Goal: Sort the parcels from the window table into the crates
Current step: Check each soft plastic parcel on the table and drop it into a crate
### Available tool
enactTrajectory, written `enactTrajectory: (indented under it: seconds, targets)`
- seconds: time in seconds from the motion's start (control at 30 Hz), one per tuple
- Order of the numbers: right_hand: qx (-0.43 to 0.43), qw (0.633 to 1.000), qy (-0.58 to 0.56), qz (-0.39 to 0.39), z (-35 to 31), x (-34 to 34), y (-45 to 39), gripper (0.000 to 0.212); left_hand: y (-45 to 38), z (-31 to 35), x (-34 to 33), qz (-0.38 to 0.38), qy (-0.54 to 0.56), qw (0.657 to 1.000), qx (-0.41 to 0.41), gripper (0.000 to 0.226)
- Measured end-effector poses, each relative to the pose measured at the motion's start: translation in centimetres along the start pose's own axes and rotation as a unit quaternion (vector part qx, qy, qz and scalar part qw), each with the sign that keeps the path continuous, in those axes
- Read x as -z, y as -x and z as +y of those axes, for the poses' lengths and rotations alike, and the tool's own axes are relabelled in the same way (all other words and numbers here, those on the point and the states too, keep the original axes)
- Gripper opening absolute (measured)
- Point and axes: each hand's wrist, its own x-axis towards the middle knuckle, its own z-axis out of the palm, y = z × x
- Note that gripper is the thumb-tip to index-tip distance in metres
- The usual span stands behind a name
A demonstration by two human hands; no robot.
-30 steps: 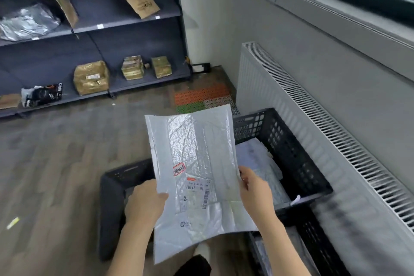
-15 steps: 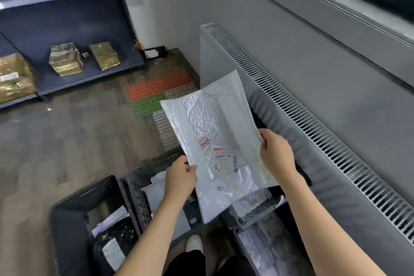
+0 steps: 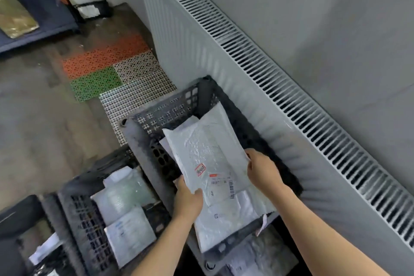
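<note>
Risk centred on the release: grey poly mailer point(image 3: 208, 159) held flat and tilted over the dark crate point(image 3: 156, 123) at centre frame, beside the radiator point(image 3: 246, 56) running down the right. Left hand point(image 3: 188, 197) pinching the mailer's lower left edge, thumb on top, fingers underneath and out of sight; right hand point(image 3: 262, 172) curled round the right edge near the shipping label point(image 3: 221, 182). Mailer not yet resting, by the look of it, on the pale parcels already inside; lower end overhanging the crate's near rim point(image 3: 226, 246). If let go unevenly, likely to pivot on that rim and slip out toward the bottom of the frame, onto whatever lies blurred below. Slick plastic on slick plastic: easy sliding off the stack, or wedging upright against the perforated far wall. Second crate point(image 3: 78, 208) at lower left, holding its own packets point(image 3: 127, 233), close enough for a careless toss to land in the wrong one. Label facing up, so sorting still checkable. Safer, probably: lowering both edges together, pushing the mailer up-frame before opening the fingers. Motion blur at the frame's lower left, so detail there uncertain.
</note>
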Motion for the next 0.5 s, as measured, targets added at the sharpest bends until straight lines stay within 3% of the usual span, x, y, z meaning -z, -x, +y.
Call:
enactTrajectory:
  seconds: [0.23, 0.33, 0.5]
  targets:
    - [0.031, 0.993, 0.038, -0.111, 2.8, -9.4, -6.7, 0.062, -8.2, -4.4, -5.0, 0.023, -0.09, 0.995, 0.04, 0.068]
    - [0.047, 0.992, 0.036, -0.111, 3.7, -12.5, -8.7, 0.06, -10.0, -5.3, -5.8, 0.038, -0.108, 0.992, 0.053, 0.066]
    - [0.029, 0.975, 0.127, -0.178, 4.7, -16.3, -10.4, 0.06, -11.8, -6.7, -6.3, -0.051, -0.237, 0.955, 0.172, 0.054]
